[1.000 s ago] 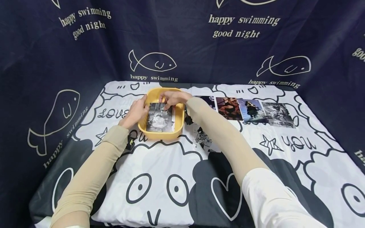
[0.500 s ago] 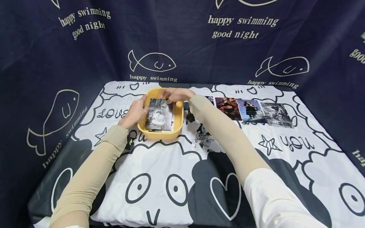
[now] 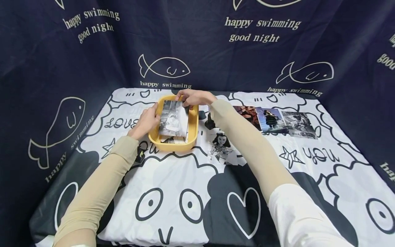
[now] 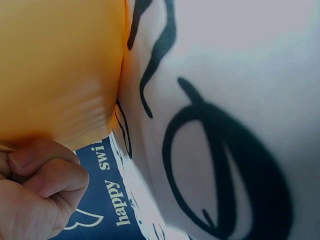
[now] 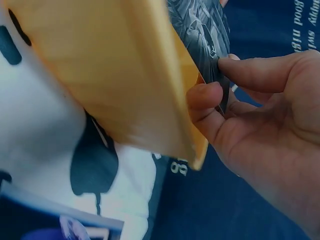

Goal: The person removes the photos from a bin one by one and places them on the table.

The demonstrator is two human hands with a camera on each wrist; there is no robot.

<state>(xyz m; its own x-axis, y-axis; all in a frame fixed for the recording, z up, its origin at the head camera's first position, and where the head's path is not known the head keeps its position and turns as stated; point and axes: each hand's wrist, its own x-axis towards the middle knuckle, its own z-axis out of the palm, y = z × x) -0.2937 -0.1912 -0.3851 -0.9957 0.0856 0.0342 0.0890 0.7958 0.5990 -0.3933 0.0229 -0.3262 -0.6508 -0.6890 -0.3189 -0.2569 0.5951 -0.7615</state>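
From the head view, the right hand point(image 3: 194, 97) pinches the far edge of a black-and-white photo point(image 3: 173, 118), tilting it up out of the yellow tray point(image 3: 193, 130), its near edge still down inside. The left hand point(image 3: 147, 120) rests against the tray's left wall, fingers curled on the rim. Another print lies in the tray point(image 3: 169, 140) beneath. On the cartoon tablecloth point(image 3: 185, 178), a portrait photo point(image 3: 221, 145) lies just right of the tray, and a row of photos point(image 3: 277, 120) runs farther right.

Left wrist view: the left hand point(image 4: 35, 195) presses curled fingers point(image 4: 40, 160) against the tray's yellow wall point(image 4: 55, 70), tablecloth point(image 4: 225, 75) alongside.

Right wrist view: thumb and forefinger of the right hand point(image 5: 260, 110) grip the photo's corner point(image 5: 202, 35), just above the tray rim point(image 5: 125, 85).
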